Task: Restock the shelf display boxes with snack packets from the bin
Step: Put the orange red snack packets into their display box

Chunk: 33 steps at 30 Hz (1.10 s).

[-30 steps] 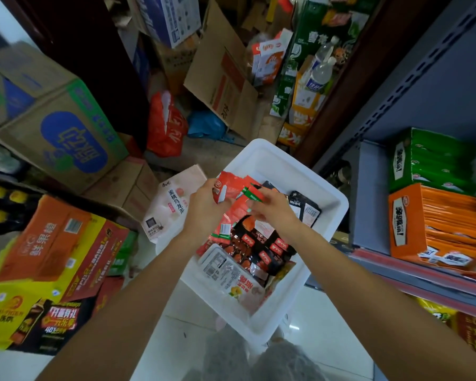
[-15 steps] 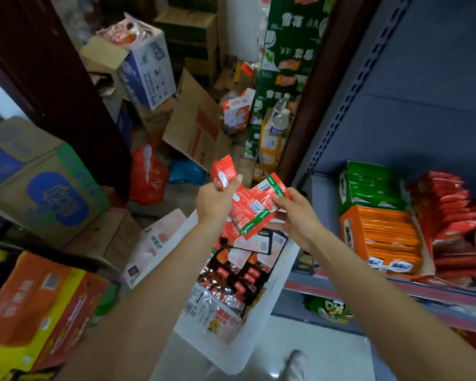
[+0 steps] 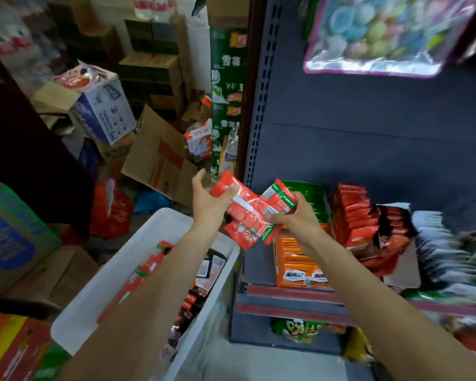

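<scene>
gripping glossy red foil packets (image 3: 248,215), left hand (image 3: 208,203), right hand (image 3: 294,215), white plastic bin (image 3: 138,243)

grey shelf (image 3: 259,268), orange display box (image 3: 300,266), red packets (image 3: 352,215)

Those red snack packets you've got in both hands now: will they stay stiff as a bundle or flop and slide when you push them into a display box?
Probably floppy: the red snack packets fan out and sag below the right hand. Likely slippery too, since the film looks glossy and they already splay apart against the left hand. They seem light, as loose holds carry several.
</scene>
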Motion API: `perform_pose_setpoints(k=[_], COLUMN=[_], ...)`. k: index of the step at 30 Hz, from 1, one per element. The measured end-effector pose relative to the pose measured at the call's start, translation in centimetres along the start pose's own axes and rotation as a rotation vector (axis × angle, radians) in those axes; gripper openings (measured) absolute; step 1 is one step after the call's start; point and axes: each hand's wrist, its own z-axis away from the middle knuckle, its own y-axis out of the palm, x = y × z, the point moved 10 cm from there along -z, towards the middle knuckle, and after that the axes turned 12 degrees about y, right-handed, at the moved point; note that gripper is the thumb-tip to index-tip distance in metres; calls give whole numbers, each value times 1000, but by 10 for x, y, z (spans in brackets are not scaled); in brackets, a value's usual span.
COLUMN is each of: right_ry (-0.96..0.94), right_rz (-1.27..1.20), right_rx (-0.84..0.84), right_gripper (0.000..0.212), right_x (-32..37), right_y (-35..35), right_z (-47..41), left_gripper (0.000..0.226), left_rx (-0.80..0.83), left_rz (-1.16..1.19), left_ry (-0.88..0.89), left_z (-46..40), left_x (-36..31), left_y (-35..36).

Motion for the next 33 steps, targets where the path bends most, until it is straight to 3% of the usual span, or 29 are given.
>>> perform_pose_setpoints(k=[3, 6, 9, 12, 15, 17, 20, 23, 25, 27, 29, 31, 33], right_ry=[21, 35, 54, 83, 104, 79, -119, -608, -825, -863, -858, -813, -671], right_rz=[-163, -210, -198, -181, -126, -60, 362, 905, 1197, 1396, 1314, 1054, 808], right_rx=[1, 34, 17, -24, -9, 10, -73, -206, -93, -77, -150, -174, -132], right_gripper=[41, 39, 38, 37, 32, 34, 57, 65, 72, 75, 63, 49, 38], right_x=[3, 4, -1, -7, -10, -8, 11, 44, 39, 23, 24, 33, 34], right_y=[-30, -41, -49, -68, -86, -94, -104, -91, -61, -42, -39, -46, -57], right_z=[-1, -4, -9, -11, -7, -4, 1, 32, 50, 52, 50, 50, 42], left_gripper=[15, 13, 17, 23, 21, 31, 26, 30, 34, 36, 33, 27, 37], left_rx=[-116, -269, -294, -198, 27, 167, 77, -84, -95, -40, 34, 121, 224], left_rz=[-34, -4, -89, -149, 114, 166, 74, 78, 86, 93, 129, 227, 250], left_ry=[-3, -56, -84, -128, -336, -371, -290, -285, -292, -286, -263, -251, -216], left_z=[6, 27, 52, 65, 76, 84, 83, 82, 84, 86, 90, 91, 89], left_x=[2, 8, 14, 23, 38, 32, 19, 17, 15, 9, 1, -5, -10], left_y=[7, 16, 36, 55, 81, 94, 90, 82, 85, 92, 99, 104, 106])
